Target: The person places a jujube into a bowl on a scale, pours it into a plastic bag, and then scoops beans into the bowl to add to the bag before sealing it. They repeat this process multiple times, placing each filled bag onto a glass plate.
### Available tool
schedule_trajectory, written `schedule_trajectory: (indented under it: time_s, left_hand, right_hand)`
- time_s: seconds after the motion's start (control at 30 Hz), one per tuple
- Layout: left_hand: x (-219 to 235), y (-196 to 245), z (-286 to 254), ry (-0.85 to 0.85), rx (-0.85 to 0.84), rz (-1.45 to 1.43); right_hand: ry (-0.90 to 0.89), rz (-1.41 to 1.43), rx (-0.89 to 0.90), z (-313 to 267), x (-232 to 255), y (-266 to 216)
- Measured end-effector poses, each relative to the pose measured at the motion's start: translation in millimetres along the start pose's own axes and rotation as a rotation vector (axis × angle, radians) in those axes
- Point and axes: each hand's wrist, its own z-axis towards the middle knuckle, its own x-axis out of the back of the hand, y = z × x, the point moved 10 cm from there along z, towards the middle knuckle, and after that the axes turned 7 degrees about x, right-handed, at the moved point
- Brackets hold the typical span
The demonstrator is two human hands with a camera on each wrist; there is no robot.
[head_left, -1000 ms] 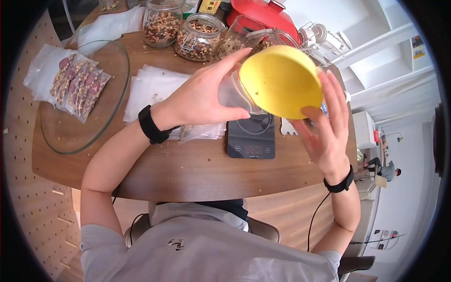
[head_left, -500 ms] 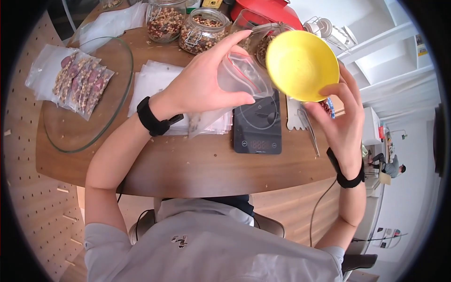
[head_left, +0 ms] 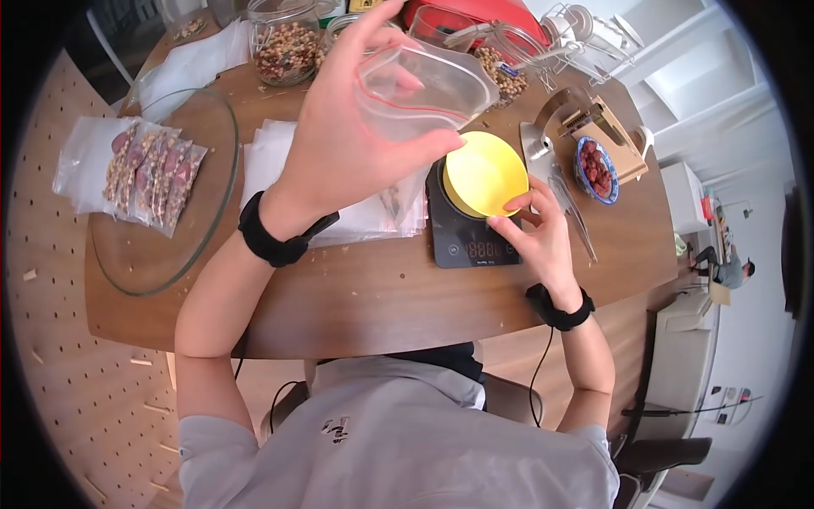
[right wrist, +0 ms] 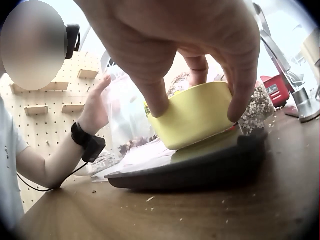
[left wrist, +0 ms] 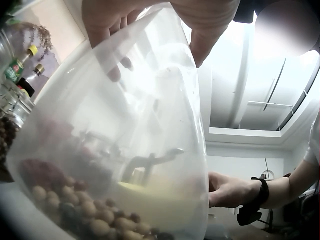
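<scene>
Bright overall — dark, bowed edges

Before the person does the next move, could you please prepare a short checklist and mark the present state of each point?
1. Left hand grips the clear zip bag: ok.
2. Bag contains mixed beans: ok, visible through its side.
3. Yellow bowl is empty: ok.
4. Bowl rests flat on the digital scale: cannot tell.
5. Right hand is off the bowl: not ok, it grips it.
6. Scale display shows zero: cannot tell, digits unclear.
</scene>
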Motion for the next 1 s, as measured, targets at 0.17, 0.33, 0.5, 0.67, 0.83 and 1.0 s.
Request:
schedule_trajectory:
  time_s: [0.17, 0.33, 0.5, 0.67, 0.83, 1.0]
  left_hand:
    - [2.7, 11.6, -2.9, 0.068, -0.100, 0.108]
    - [-8.6, 36.3, -1.0, 0.147, -0.193, 0.240]
    - [-20.9, 63.2, 26.0, 0.174, -0.234, -0.078]
    - [-27.6, 49.0, 28.7, 0.052, 0.003, -0.001]
    - [-35.2, -21.7, 11.9, -0.185, 0.410, -0.151]
    - [-27.6, -25.9, 10.6, -0.155, 0.379, -0.053]
  right_hand:
    - [0.090, -0.370, 0.232, -3.1, 15.9, -51.7]
    - [-0.129, 0.219, 0.290, 11.5, -37.3, -116.5]
    - [-0.053, 0.397, 0.375, 45.0, -68.8, -122.9]
    - [-0.086, 0.880, 0.168, 36.2, -59.7, -103.0]
    - [-0.111, 0.859, 0.088, 44.5, -43.5, -87.3]
    - [-0.061, 0.372, 0.271, 63.5, -14.1, -110.0]
